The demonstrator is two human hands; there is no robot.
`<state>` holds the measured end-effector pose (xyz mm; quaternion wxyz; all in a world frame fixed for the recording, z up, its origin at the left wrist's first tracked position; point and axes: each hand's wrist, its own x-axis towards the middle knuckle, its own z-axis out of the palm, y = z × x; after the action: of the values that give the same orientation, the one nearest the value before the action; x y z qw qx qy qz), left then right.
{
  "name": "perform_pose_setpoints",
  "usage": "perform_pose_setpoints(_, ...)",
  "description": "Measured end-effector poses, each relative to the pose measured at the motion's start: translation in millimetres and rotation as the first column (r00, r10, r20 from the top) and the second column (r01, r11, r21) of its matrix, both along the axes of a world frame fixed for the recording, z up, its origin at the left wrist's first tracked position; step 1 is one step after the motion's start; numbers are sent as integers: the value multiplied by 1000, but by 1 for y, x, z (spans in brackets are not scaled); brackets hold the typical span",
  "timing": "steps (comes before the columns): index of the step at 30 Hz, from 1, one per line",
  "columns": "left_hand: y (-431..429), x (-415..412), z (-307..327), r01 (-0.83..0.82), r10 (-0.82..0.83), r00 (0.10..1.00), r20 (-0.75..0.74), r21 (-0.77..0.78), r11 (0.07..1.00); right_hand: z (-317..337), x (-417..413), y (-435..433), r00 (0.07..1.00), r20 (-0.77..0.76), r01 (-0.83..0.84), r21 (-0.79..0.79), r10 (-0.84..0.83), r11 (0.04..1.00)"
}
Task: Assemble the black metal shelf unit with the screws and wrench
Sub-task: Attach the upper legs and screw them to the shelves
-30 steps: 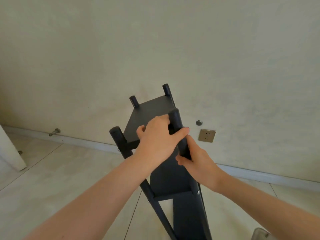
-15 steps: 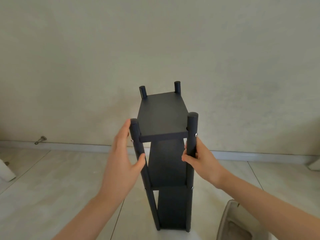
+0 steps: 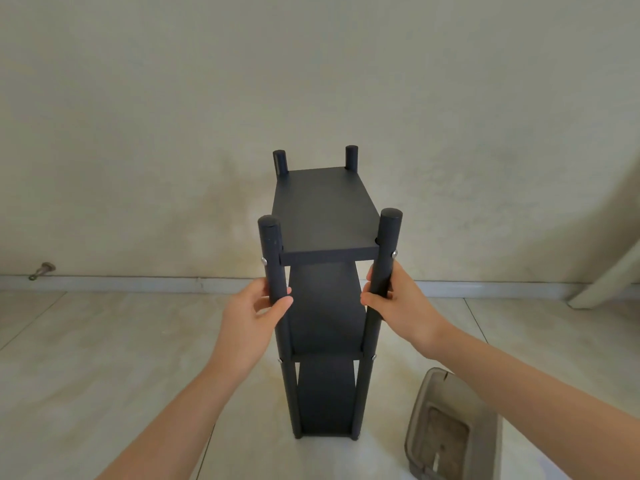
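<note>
- Two hands held the upright black shelf unit (image 3: 325,216) on the tiled floor (image 3: 86,358).
- Left hand (image 3: 254,315) gripped the front left post (image 3: 275,271).
- Right hand (image 3: 398,303) gripped the front right post (image 3: 384,258).

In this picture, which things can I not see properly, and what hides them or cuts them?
All in the head view.
1. The black metal shelf unit: rear feet and rear screws are hidden behind its own shelves.
2. The grey plastic container: cut off by the bottom edge; contents too blurred to name.
3. The small metal piece at the baseboard: too small to identify.
</note>
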<state>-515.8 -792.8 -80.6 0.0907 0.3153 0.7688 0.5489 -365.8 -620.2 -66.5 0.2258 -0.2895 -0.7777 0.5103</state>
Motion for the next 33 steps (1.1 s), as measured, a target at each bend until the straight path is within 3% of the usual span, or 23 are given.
perform_pose_setpoints(11, 17, 29, -9, 192, -201, 978, -59, -124, 973, -3, 59, 7, 999, 9, 52, 29, -53, 998)
perform_pose_setpoints(16, 12, 35, -13, 174, -208, 971, -119, -242, 954, 2, 84, 4, 995, 59, -80, 41, 78, 996)
perform_pose_setpoints(21, 2, 48, -7, 180, -211, 974, -89, -267, 947, 5, 98, -3, 980, 148, -147, 94, 132, 985)
perform_pose_setpoints(33, -15, 19, 43, 255, -255, 961, -104, -18, 967, 49, 82, -12, 962, -153, -251, -152, 228, 956)
